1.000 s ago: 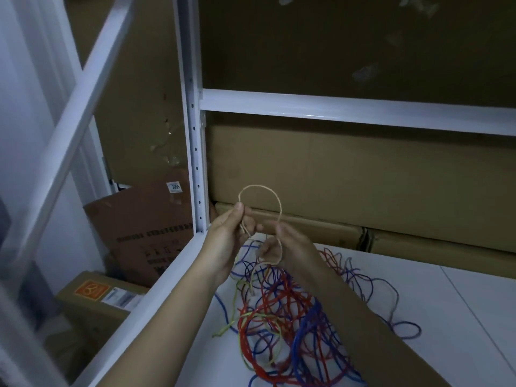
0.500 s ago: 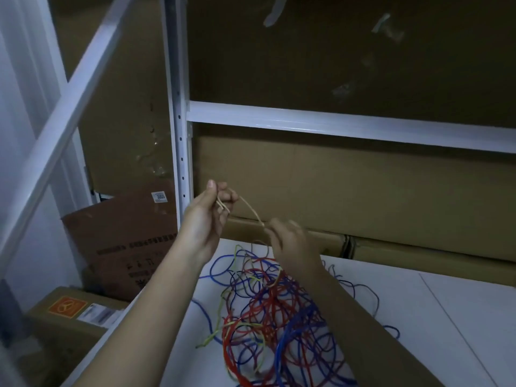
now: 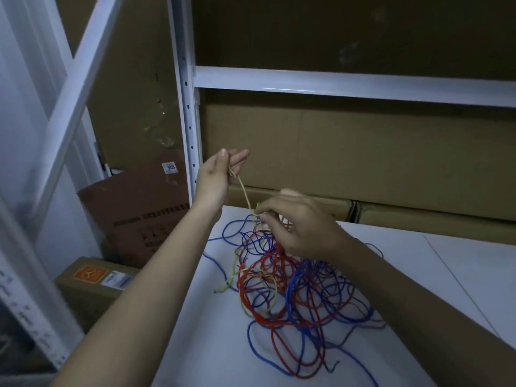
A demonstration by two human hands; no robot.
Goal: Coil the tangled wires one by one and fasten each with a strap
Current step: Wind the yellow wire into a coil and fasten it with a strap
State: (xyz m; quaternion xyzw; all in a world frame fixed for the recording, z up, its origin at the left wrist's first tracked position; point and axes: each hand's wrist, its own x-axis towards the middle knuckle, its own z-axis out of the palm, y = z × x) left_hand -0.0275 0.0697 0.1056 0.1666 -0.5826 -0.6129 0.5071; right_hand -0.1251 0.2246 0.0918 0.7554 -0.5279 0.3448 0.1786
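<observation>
Tan wire (image 3: 243, 192) pinched by left hand (image 3: 216, 178), gripped lower by right hand (image 3: 296, 230), stretched between. Light, floppy, snag-prone; best taken just above tangle (image 3: 290, 283) under right hand.

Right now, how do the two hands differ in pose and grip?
The left hand is raised, fingers mostly straight, thumb pinching the tan wire; the right hand sits lower over the wire pile, fingers curled. Both hold the same tan wire, stretched between them.
</observation>
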